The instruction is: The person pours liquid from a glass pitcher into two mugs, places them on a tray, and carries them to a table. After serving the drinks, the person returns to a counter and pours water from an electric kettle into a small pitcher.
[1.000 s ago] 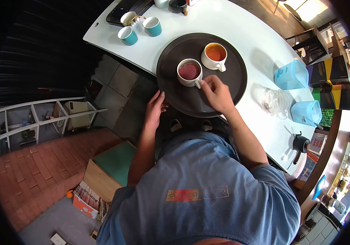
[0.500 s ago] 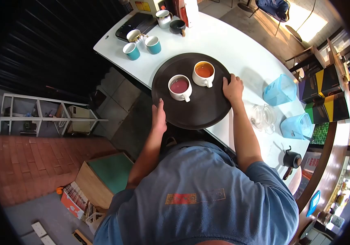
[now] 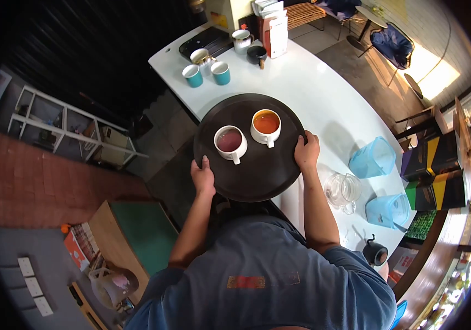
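A round dark tray (image 3: 257, 179) is held between both hands, its far part over the white counter (image 3: 312, 82). On it stand two white cups: one with reddish-purple liquid (image 3: 230, 141), and, right of it, one with orange liquid (image 3: 266, 123). Both cup handles point toward the person. My left hand (image 3: 203, 177) grips the tray's left rim, thumb on top. My right hand (image 3: 307, 152) grips the right rim, thumb on top. The fingers beneath the tray are hidden.
Teal cups (image 3: 220, 73), a black cup (image 3: 257, 55) and a black flat device (image 3: 207, 43) stand at the counter's far end. Blue pitchers (image 3: 373, 158), a glass server (image 3: 342, 191) and a black grinder-like pot (image 3: 375, 253) stand right. A green-topped cabinet (image 3: 142, 234) is at left.
The view has shifted, and most surroundings appear lower. The tray, still in both hands, sits slightly lower and further left in view, away from the blue pitchers.
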The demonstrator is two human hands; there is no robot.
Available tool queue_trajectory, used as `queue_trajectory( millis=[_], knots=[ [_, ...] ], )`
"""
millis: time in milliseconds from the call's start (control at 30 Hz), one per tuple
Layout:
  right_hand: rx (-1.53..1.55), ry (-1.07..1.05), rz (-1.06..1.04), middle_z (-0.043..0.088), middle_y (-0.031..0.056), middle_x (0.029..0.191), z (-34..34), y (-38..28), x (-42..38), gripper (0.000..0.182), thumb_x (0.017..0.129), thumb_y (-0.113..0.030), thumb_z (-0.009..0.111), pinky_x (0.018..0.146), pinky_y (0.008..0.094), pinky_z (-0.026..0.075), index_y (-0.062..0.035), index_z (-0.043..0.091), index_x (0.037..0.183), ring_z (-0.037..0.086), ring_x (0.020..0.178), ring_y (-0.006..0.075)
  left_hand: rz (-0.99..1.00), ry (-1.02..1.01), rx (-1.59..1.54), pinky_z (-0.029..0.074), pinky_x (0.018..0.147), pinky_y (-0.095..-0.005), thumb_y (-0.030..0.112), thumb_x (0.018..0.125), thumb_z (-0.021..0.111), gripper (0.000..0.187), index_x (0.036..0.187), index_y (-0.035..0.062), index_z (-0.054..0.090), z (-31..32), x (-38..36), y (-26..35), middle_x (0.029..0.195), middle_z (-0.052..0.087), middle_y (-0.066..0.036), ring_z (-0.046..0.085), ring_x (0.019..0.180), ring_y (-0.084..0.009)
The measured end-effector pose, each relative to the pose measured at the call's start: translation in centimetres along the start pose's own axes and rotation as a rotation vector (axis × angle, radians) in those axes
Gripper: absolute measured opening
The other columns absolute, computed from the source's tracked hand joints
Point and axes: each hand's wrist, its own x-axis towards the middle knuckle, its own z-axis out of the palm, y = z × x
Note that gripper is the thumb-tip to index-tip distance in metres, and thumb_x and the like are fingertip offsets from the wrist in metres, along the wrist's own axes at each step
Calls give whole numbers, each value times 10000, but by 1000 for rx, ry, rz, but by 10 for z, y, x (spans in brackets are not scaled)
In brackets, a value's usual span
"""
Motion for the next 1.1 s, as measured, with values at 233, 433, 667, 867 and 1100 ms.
queue_trajectory(
  millis=[233,433,667,867,1100],
  knots=[
    [458,-267,268,600,161,1008,1,-58,-39,363,880,-238,585,851,322,451,28,529,1121,580,954,241,-24,107,16,438,815,-309,221,934,558,278,1097,-4,559,-67,-29,40,1010,625,-90,563,900,-153],
    [427,-467,307,583,244,1042,30,-99,-71,572,871,-390,610,837,325,466,42,406,1185,590,961,236,41,197,23,439,791,-306,216,924,567,252,1050,-2,582,-135,-20,41,968,631,-77,559,862,-145],
    [471,-648,368,590,215,1056,81,-162,-93,652,879,-447,585,867,305,453,90,406,1202,566,1004,217,-40,183,-25,441,750,-297,211,908,580,260,1025,-20,592,-229,21,44,936,636,-86,558,836,-132],
    [645,-856,535,369,206,1392,133,-245,-120,803,851,-450,586,1050,365,320,72,284,1380,366,1288,279,72,238,26,442,774,-312,220,901,585,282,1044,-22,582,-311,98,32,945,641,-96,572,868,-153],
    [635,-800,465,558,147,1191,205,-321,-145,554,889,-362,568,946,319,405,32,464,1264,529,1097,219,70,145,61,441,799,-318,204,905,569,277,1076,-15,573,-374,161,87,984,637,-106,578,891,-172]
  ],
)
